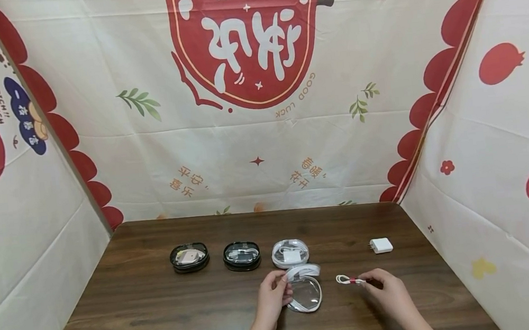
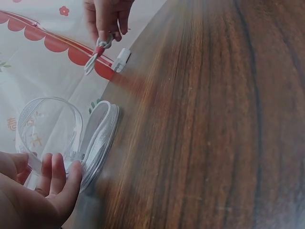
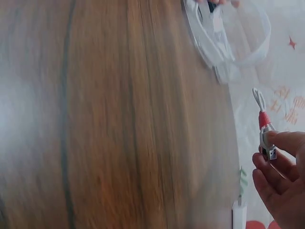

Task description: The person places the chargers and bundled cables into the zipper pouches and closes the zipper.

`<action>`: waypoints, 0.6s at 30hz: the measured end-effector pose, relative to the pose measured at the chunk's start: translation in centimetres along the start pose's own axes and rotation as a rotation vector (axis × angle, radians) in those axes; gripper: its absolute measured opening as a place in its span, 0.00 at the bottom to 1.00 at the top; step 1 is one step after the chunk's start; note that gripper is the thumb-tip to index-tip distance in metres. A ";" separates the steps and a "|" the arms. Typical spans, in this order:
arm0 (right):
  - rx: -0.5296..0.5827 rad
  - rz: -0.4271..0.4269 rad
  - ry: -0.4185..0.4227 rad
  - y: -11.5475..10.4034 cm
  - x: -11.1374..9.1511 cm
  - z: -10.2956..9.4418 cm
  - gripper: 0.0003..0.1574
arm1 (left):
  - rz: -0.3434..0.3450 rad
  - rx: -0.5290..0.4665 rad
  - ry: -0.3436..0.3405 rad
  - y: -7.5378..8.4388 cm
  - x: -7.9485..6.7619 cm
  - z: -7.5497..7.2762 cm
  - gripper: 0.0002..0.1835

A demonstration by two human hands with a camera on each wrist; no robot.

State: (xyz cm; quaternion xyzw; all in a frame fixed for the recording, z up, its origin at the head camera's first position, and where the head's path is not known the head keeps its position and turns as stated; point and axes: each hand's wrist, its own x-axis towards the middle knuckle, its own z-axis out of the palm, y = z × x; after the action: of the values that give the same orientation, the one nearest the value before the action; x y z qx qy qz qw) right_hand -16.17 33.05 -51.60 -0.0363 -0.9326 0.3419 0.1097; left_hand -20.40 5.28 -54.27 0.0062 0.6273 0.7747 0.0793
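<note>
My left hand [image 1: 273, 295] grips the left side of a clear zip case [image 1: 307, 293] with white trim, its lid raised open. In the left wrist view the case's round clear lid [image 2: 50, 119] stands apart from its zippered body [image 2: 101, 138], and no contents show inside. To the right, my right hand [image 1: 389, 292] pinches a folded white USB cable [image 1: 347, 279] bound with a red tie. The cable's metal plug [image 3: 271, 153] pokes out beside the fingers in the right wrist view. Its looped end points toward the case.
A white charger plug [image 1: 380, 245] lies at the back right of the wooden table [image 1: 174, 322]. Behind the open case sits a closed white-trimmed case [image 1: 290, 253] holding a charger and cable. Two black-trimmed cases, one central [image 1: 242, 256] and one left [image 1: 189, 257], stand alongside, both filled.
</note>
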 end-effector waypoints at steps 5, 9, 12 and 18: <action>0.047 -0.053 0.033 -1.5 -0.3 0.9 0.09 | 0.010 -0.013 -0.010 0.6 -0.4 0.1 0.09; 0.099 -0.128 0.065 -2.5 -0.4 1.7 0.13 | 0.033 -0.031 -0.031 2.3 -1.5 0.4 0.09; 0.143 -0.160 0.071 -3.2 -0.5 2.4 0.14 | 0.019 -0.041 -0.040 2.3 -1.6 0.5 0.09; 0.169 -0.207 0.068 -4.1 -0.4 3.7 0.17 | -0.021 -0.038 -0.032 -0.1 -0.1 0.4 0.09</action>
State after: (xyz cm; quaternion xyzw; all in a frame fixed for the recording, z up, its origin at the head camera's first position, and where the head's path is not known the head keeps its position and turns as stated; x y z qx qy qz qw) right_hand -16.62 27.55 -51.78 0.0581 -0.8949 0.4048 0.1784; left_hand -20.23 5.73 -54.28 0.0105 0.6110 0.7855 0.0973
